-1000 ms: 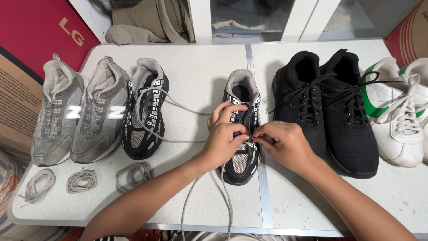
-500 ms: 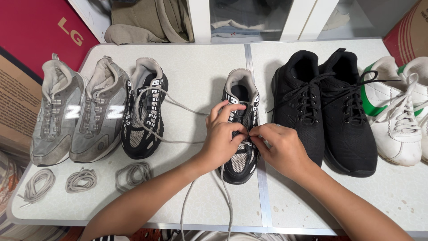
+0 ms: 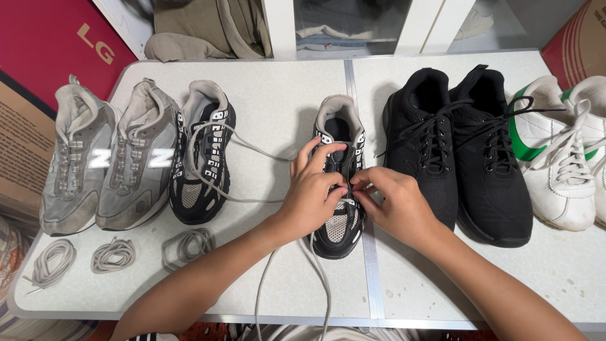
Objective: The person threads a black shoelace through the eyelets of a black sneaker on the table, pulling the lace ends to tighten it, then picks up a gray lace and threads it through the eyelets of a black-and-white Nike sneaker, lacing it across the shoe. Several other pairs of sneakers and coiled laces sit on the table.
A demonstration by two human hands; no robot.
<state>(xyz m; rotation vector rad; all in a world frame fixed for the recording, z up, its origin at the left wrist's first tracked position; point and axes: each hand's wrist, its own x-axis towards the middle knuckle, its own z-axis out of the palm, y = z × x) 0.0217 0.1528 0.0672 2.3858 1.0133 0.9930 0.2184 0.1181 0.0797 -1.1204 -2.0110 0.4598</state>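
Note:
A black and grey sneaker (image 3: 339, 126) stands in the middle of the white table (image 3: 278, 95), toe toward me. My left hand (image 3: 312, 189) rests on its left side, fingers curled over the eyelets. My right hand (image 3: 391, 202) pinches the grey lace (image 3: 319, 278) at the middle of the shoe, fingertips meeting those of my left hand. The two lace ends hang down over the table's near edge. Its matching sneaker (image 3: 201, 158) sits to the left with a loose grey lace trailing toward the middle shoe.
Two grey sneakers (image 3: 107, 164) stand at the far left, with three coiled grey laces (image 3: 113, 252) in front. A black pair (image 3: 461, 145) and a white pair with green trim (image 3: 568, 158) fill the right side. Red and brown boxes border the table.
My right hand has slid left toward the shoe's centre until its fingertips meet my left hand's. The left hand stays on the sneaker.

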